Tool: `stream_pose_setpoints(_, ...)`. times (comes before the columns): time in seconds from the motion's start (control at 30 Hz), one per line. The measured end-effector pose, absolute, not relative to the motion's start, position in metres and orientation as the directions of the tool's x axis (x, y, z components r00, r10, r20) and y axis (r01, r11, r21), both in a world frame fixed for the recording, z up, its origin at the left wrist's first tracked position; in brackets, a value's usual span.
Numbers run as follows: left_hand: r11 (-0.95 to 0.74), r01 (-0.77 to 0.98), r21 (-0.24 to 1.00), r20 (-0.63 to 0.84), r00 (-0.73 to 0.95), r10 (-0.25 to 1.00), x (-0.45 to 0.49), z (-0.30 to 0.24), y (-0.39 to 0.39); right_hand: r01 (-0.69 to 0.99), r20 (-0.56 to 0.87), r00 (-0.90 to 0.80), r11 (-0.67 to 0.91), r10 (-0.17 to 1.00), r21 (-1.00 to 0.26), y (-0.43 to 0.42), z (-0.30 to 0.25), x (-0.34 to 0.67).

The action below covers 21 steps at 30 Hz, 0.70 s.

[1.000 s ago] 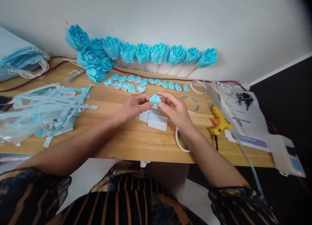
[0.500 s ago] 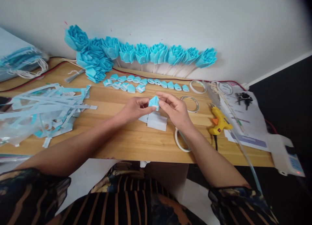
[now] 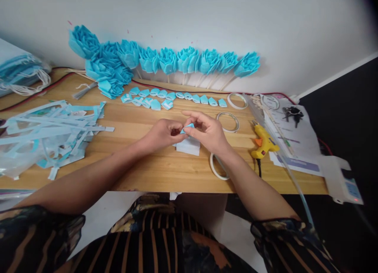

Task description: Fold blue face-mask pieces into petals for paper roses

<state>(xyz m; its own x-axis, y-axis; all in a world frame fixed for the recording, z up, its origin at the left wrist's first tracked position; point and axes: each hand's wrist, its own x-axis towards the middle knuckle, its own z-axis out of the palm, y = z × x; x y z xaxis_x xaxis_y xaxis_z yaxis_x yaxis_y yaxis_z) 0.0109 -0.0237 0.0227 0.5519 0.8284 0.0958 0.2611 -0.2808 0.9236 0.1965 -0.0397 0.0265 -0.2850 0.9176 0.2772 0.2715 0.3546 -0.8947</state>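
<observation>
Between my two hands is a small folded blue petal (image 3: 188,128), mostly covered by fingers. My left hand (image 3: 167,133) pinches its left side with thumb and forefinger. The thumb and fingers of my right hand (image 3: 206,132) close on its right side. Just below, white-and-blue sheet pieces (image 3: 189,146) lie on the wooden table (image 3: 141,170). Beyond my hands, several folded blue petals (image 3: 155,104) lie in two rows, some showing white strips. Behind them a line of blue flowers (image 3: 188,60) on thin sticks leans along the wall.
Cut blue and white strips (image 3: 53,125) are heaped at left, near a stack of blue masks (image 3: 22,74). Tape rolls (image 3: 228,122) lie right of my hands. A yellow glue gun (image 3: 264,143), papers (image 3: 307,135), keys (image 3: 293,113) and a white power strip (image 3: 339,180) are at right.
My right fingers have closed over the petal, which now shows less and looks tilted or pressed flatter. The whole view has shifted slightly.
</observation>
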Motion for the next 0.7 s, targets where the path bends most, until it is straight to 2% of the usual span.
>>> stream_pose_setpoints(0.23,-0.288,0.242,0.926,0.113,0.551,0.827,0.011,0.019,-0.022,0.268,0.278,-0.22,0.331,0.935,-0.905,-0.039,0.023,0.196)
stream_pose_setpoints(0.33,-0.275,0.237,0.932,0.11,0.539,0.835,0.009,0.015,-0.021,0.338,0.309,-0.204,0.363,0.929,-0.868,-0.034,0.023,0.201)
stream_pose_setpoints(0.5,-0.231,0.254,0.939,0.085,0.479,0.874,0.006,0.021,-0.019,0.442,0.338,-0.038,0.319,0.94,-0.839,-0.022,0.04,0.223)
stream_pose_setpoints(0.7,-0.208,0.246,0.947,0.08,0.445,0.892,0.006,0.024,-0.019,0.588,0.27,-0.059,0.252,0.961,-0.768,-0.047,0.051,0.245)
